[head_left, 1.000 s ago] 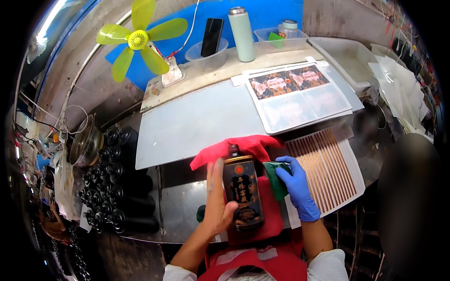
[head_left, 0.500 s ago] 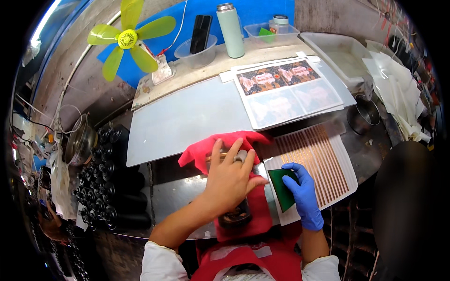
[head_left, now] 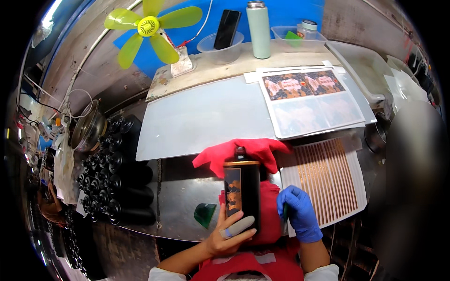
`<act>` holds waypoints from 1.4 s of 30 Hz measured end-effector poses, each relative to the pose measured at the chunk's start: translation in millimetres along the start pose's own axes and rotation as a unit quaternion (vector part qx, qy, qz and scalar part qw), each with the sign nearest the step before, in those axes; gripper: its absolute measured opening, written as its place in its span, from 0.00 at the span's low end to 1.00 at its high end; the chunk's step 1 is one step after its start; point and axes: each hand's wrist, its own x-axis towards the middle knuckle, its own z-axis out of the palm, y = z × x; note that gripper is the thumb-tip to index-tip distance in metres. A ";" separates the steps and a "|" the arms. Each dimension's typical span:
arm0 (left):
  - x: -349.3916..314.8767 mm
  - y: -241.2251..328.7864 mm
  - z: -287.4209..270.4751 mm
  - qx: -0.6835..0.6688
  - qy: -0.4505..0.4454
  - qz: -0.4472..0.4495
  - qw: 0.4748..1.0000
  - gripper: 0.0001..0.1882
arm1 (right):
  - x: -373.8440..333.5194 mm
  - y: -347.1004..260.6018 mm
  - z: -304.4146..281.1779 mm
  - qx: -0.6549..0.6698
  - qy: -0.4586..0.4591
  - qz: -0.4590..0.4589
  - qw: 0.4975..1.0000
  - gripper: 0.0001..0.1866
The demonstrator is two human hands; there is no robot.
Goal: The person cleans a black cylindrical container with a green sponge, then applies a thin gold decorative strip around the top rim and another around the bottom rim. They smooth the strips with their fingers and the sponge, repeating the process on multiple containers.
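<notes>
My left hand (head_left: pixel 233 236) grips the lower end of a black bottle (head_left: pixel 251 196) with a gold band near its shoulder and a picture panel on its side. A grey covering wraps one finger of this hand. The bottle's neck points away from me, over a red cloth (head_left: pixel 268 206). Pinched in my blue-gloved right hand (head_left: pixel 300 213), just right of the cloth, is a green scraper (head_left: pixel 285 211), seen nearly edge-on. On the metal table left of the bottle lies another flat green piece (head_left: pixel 205 214).
A sheet of copper-coloured strips (head_left: pixel 328 182) lies at the right. Behind are a grey board (head_left: pixel 201 119) and printed sheets (head_left: pixel 314 107). Several black bottles (head_left: pixel 129 192) lie stacked at left. A yellow-green fan (head_left: pixel 148 26), a flask (head_left: pixel 258 30) and a phone (head_left: pixel 228 29) stand at the back.
My left hand has come down from the far end of the red cloth to the bottle's lower end. The bottle now shows clearly. My right hand has turned the scraper edge-on.
</notes>
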 end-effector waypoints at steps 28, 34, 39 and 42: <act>60.7 -84.4 -25.1 -0.038 -0.035 -0.105 0.993 0.40 | 21.4 2.1 48.6 -0.358 0.008 -0.035 0.933 0.08; 101.7 -78.1 -44.0 0.036 -0.159 -0.059 0.985 0.34 | 22.2 0.4 47.2 -0.365 0.001 -0.021 0.931 0.07; 97.2 -90.3 -48.0 -0.032 -0.042 -0.149 0.987 0.31 | 24.3 -9.2 46.6 -0.336 0.011 0.023 0.941 0.05; 86.3 -98.9 -44.2 -0.066 0.105 -0.249 0.961 0.25 | 35.1 -19.2 52.7 -0.193 0.121 0.051 0.972 0.05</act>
